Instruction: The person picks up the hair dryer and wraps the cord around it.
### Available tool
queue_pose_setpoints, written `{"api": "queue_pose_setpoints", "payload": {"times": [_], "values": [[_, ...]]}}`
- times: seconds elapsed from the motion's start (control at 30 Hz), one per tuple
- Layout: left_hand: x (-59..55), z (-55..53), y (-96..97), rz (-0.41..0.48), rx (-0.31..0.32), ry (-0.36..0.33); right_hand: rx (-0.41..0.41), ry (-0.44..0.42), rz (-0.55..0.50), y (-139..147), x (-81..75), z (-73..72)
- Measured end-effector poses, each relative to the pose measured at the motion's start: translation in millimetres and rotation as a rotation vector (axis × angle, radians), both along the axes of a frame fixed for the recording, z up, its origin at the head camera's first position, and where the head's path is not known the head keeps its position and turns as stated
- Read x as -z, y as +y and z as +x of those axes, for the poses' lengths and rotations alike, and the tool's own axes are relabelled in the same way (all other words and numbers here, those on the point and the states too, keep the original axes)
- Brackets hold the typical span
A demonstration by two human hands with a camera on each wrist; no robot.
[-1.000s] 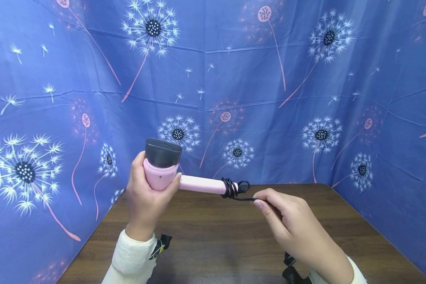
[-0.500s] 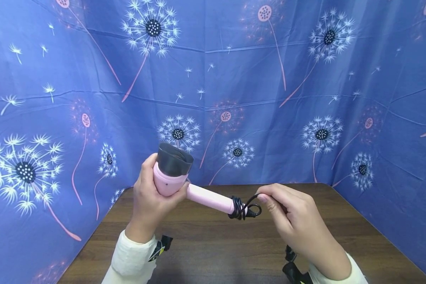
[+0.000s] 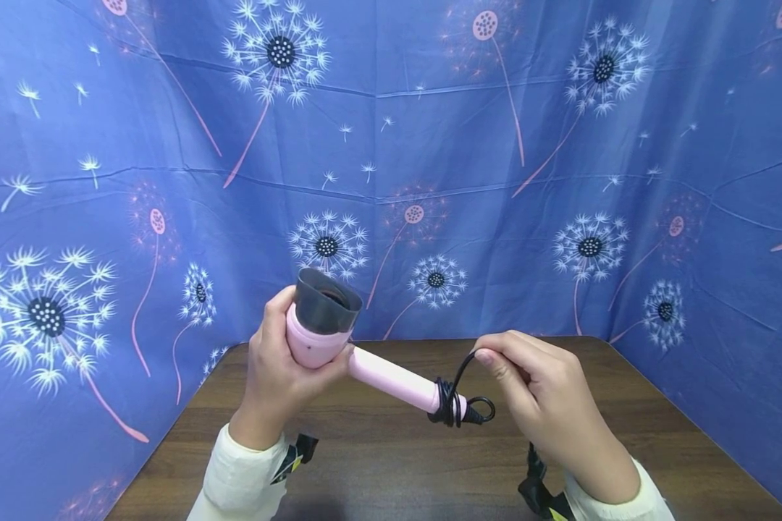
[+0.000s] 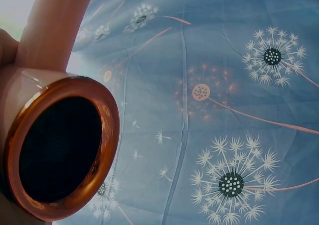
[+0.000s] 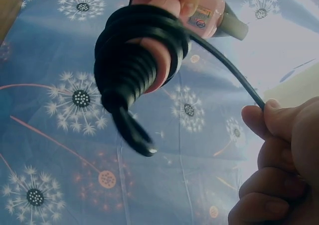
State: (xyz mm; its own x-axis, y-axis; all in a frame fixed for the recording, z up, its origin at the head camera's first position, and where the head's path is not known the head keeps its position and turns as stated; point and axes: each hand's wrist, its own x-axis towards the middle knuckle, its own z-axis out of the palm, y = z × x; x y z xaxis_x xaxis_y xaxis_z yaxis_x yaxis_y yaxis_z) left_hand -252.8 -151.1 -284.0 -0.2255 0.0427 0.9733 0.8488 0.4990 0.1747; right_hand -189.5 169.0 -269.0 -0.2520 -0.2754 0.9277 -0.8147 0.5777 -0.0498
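A pink hair dryer (image 3: 394, 378) with a black nozzle (image 3: 326, 304) is held above the table by my left hand (image 3: 280, 369), which grips it round the head. Its handle slopes down to the right. In the left wrist view the dryer's round rear intake shows a shiny copper-coloured ring (image 4: 112, 120). Black cord (image 5: 134, 31) is wound in several turns round the handle's end, and a small loop of it sticks out past the tip. My right hand (image 3: 547, 398) pinches the cord's free stretch (image 5: 227, 63) between thumb and forefinger, drawn up and away from the coils.
Below the hands lies a brown wood-grain table (image 3: 391, 463). A blue cloth (image 3: 391, 145) printed with dandelions hangs behind it and along both sides. Black camera mounts (image 3: 537, 488) are strapped at the wrists, over pale sleeves (image 3: 241, 470).
The dryer has shifted right, its handle end tipping downward. My right hand has carried the pinched cord from below the handle's end up over it, and the hand now sits slightly higher.
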Motion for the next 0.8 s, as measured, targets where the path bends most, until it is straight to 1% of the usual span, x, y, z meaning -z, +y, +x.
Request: {"api": "queue_pose_setpoints", "payload": {"times": [0.13,0.33,0.53,0.67,0.8], "values": [[-0.9,2.7,0.5,-0.003,0.029,0.003,0.003,-0.003,-0.005,1.2,0.7,-1.0],[-1.3,6.5,1.9,0.013,0.084,-0.034,0.005,-0.005,-0.007,2.9,0.6,-3.5],[-1.4,7.0,2.7,-0.002,0.164,-0.015,0.014,-0.022,-0.013,4.3,2.5,-6.4],[-1.2,7.6,4.0,0.006,0.207,-0.025,0.02,-0.049,-0.012,5.3,3.4,-7.3],[-0.7,8.4,5.1,0.026,0.244,-0.042,0.023,-0.098,-0.005,5.7,4.3,-7.4]]}}
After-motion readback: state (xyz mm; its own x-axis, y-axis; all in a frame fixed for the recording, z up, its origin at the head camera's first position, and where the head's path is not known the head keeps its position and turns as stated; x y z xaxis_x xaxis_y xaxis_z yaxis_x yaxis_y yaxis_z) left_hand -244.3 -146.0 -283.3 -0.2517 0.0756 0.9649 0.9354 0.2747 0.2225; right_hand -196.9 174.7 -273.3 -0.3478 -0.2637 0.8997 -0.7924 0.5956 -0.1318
